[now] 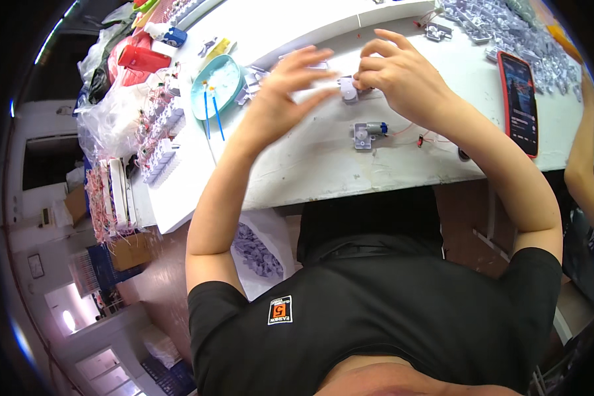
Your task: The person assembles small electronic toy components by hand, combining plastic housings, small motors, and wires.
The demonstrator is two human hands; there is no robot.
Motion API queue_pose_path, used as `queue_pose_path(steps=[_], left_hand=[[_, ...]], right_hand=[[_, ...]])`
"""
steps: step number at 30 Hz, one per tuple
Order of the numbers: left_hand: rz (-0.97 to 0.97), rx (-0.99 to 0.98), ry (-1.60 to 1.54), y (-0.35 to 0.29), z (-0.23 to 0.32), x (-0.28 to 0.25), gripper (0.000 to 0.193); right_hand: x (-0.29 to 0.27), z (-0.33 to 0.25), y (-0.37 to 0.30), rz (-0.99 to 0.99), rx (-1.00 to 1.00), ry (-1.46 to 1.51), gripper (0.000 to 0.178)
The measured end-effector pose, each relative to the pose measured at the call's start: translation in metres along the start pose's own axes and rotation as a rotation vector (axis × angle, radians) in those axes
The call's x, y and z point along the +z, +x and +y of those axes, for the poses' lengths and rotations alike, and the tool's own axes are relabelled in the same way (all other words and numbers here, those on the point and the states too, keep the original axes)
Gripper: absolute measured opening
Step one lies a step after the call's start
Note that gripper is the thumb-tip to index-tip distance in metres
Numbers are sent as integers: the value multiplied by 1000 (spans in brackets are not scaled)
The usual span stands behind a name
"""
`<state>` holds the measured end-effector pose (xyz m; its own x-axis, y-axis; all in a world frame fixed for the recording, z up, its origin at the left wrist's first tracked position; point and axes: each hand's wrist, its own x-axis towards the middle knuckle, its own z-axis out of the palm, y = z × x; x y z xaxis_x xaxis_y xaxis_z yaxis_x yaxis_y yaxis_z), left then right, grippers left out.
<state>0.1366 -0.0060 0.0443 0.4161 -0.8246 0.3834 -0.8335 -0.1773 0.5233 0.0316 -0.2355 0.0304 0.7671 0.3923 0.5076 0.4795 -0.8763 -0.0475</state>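
My right hand is closed, its fingertips at a small grey plastic gearbox housing above the white table. Just left of it, my left hand is raised and smeared a little by motion, with fingers spread and nothing seen in them. Nearer me lies another grey gearbox housing with a small silver motor fitted at its top. Thin red wires run rightward from that motor, and a small red part lies beside them. What my right fingers cover is hidden.
A turquoise bowl holds white paste and two blue-handled sticks. A red-cased phone leans at right, before a pile of grey parts. Wired units line the left. Another person's arm reaches in at far right.
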Motion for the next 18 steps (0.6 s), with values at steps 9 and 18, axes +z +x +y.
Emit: queue_pose_path(steps=[9,18], left_hand=[[251,-23,438,15,-24,-31,18],[370,-225,62,3,1,-14,20]], right_hand=[[-29,-47,6,294,77,139,25],[-45,-86,-41,244,268,287,26]])
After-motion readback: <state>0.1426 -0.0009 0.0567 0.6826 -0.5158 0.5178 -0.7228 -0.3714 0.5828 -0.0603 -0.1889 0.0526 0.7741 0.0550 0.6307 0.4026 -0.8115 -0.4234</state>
